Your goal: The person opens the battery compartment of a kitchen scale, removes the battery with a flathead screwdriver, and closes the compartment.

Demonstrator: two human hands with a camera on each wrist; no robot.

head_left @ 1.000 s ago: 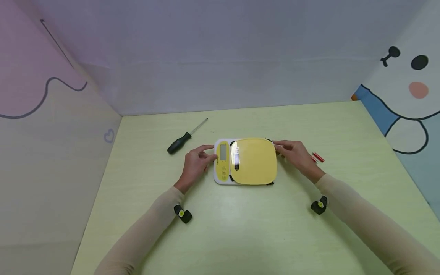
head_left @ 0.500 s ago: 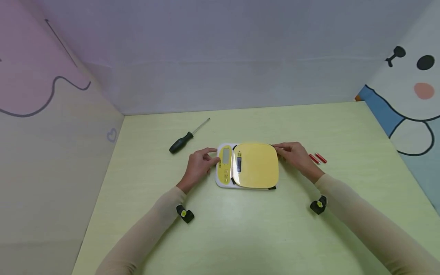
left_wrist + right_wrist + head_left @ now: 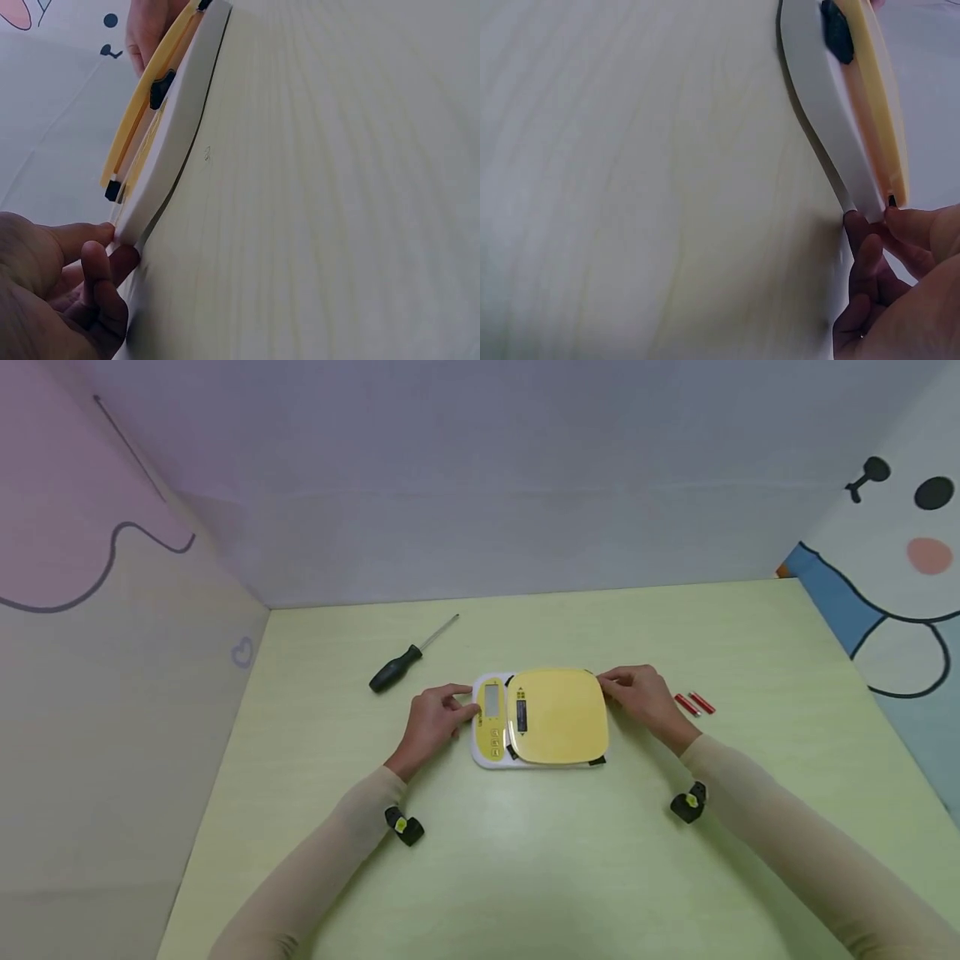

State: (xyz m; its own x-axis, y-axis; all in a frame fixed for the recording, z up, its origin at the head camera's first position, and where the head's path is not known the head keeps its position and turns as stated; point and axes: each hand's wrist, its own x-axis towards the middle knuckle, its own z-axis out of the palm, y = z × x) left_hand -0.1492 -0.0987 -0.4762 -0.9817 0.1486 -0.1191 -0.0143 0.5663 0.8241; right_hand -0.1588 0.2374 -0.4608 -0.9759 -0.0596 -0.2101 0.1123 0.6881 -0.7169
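Note:
A kitchen scale (image 3: 492, 727) with a white base, small display and yellow weighing plate (image 3: 564, 717) lies near the middle of the table. Black pieces (image 3: 160, 90) show between plate and base at the corners. My left hand (image 3: 431, 727) pinches the base's left end, thumb on top and fingers below, as the left wrist view shows. At the opposite end my right hand (image 3: 642, 695) grips the base, its thumb close by the plate's corner in the right wrist view. Part of the right fingers is hidden behind the plate in the head view.
A screwdriver with a black handle (image 3: 395, 669) lies behind and left of the scale. Two red batteries (image 3: 693, 703) rest beside my right wrist. Walls with printed drawings stand behind the pale table (image 3: 495, 877) and at both sides.
The scale has shifted slightly toward me with both hands staying at its ends. The screwdriver and batteries lie as before; the head view has moved a little.

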